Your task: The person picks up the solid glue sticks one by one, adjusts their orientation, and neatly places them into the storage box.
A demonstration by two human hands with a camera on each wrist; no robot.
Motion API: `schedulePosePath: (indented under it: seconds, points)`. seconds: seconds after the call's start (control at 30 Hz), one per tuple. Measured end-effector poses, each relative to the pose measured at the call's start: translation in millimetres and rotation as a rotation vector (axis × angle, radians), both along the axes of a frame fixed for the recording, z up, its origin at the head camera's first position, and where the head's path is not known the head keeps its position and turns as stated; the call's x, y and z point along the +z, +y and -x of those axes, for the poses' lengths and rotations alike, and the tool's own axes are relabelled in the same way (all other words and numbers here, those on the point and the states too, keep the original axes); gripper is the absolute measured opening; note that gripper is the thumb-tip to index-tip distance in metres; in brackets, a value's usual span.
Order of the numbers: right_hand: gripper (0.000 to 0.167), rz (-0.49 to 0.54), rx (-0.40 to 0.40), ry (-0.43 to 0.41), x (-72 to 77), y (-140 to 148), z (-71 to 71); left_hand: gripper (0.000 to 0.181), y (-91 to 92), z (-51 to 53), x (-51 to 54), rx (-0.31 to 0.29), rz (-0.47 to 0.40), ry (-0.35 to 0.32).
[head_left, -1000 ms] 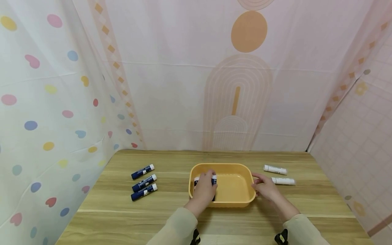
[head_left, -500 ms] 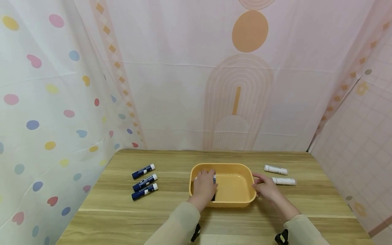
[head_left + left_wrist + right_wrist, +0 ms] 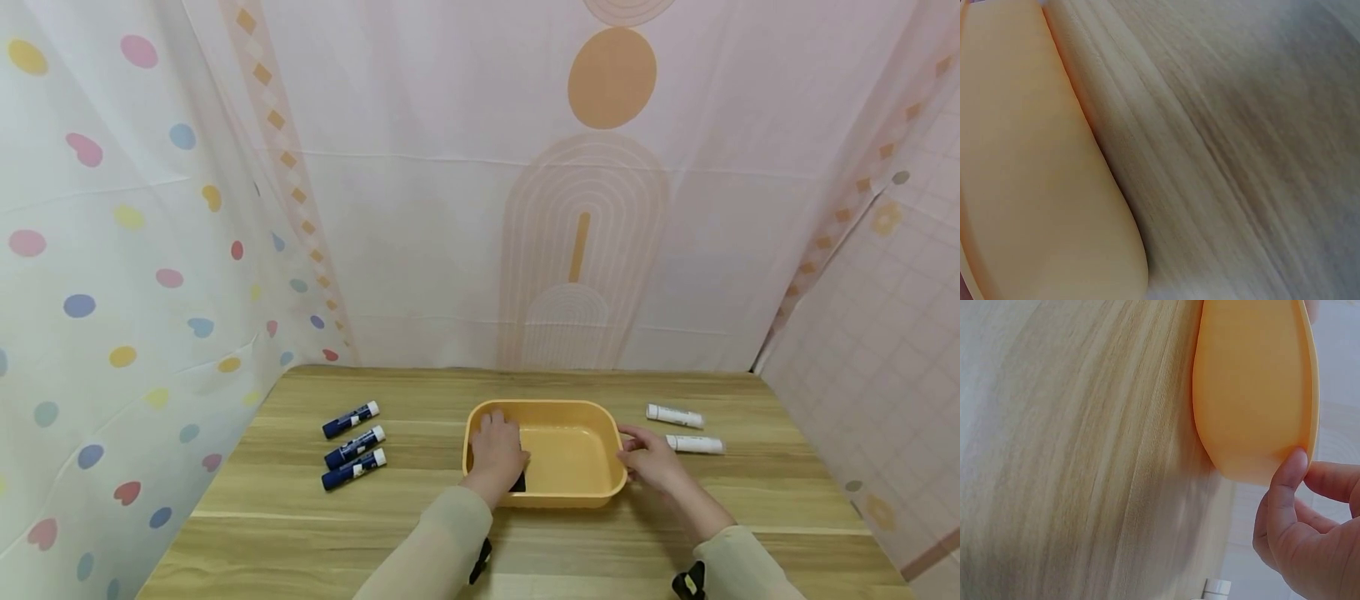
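My left hand [image 3: 497, 454] reaches into the left part of a yellow tray [image 3: 573, 502] and holds a dark glue stick [image 3: 518, 483], its thumb along the stick's right side. Most of that stick is hidden beneath the palm, as is whatever lies to its left. At the tray's right end my right hand [image 3: 654, 458] pinches the rim between thumb and fingers; the right wrist view shows this same right hand [image 3: 1310, 525] with a fingertip against the outer wall. Only the outside of the tray [image 3: 1041, 156] and the tabletop appear in the left wrist view.
Left of the tray, three blue glue sticks with white caps, the middle glue stick [image 3: 354, 447] among them, lie in a slanted row. On the right lie two white glue sticks, a far white stick [image 3: 675, 416] and a near white stick [image 3: 696, 444]. Patterned curtains [image 3: 420, 250] enclose the wooden table [image 3: 300, 533].
My left hand has shifted slightly left inside the tray, and the white cap end seen beside its fingers earlier is now covered. My right hand stays on the rim.
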State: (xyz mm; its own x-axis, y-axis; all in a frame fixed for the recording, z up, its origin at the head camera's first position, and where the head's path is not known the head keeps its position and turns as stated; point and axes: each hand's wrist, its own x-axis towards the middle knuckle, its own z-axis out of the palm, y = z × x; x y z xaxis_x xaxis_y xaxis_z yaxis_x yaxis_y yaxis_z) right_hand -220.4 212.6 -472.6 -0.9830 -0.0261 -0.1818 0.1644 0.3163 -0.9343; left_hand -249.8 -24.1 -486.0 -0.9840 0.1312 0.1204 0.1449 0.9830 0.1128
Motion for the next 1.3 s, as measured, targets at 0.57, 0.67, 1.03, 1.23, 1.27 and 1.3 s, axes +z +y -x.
schedulePosePath:
  seconds: [0.57,0.67,1.03,1.23,1.27,1.3]
  points:
    - [0.049,-0.006,-0.005,-0.004,-2.1,2.1,0.6,0.043,-9.4,-0.8,2.7,-0.073,-0.160,0.052]
    - [0.049,-0.007,-0.007,-0.007,-2.1,1.8,0.8,0.037,-18.3,-1.1,6.3,-0.113,-0.264,0.135]
    - [0.048,-0.002,-0.012,-0.016,-0.4,-0.8,0.8,0.045,-88.6,-4.3,9.1,-0.161,-0.536,0.241]
    - [0.049,-0.013,-0.007,-0.015,0.9,-0.7,0.4,0.053,-135.2,-16.1,6.4,-0.127,-0.467,0.109]
    - [0.049,-0.015,-0.009,-0.014,0.7,-0.6,0.4,0.054,-142.6,-17.6,4.6,-0.135,-0.432,0.120]
    - [0.049,-0.016,-0.010,-0.013,0.5,-0.5,0.5,0.055,-150.1,-19.2,2.6,-0.141,-0.402,0.127]
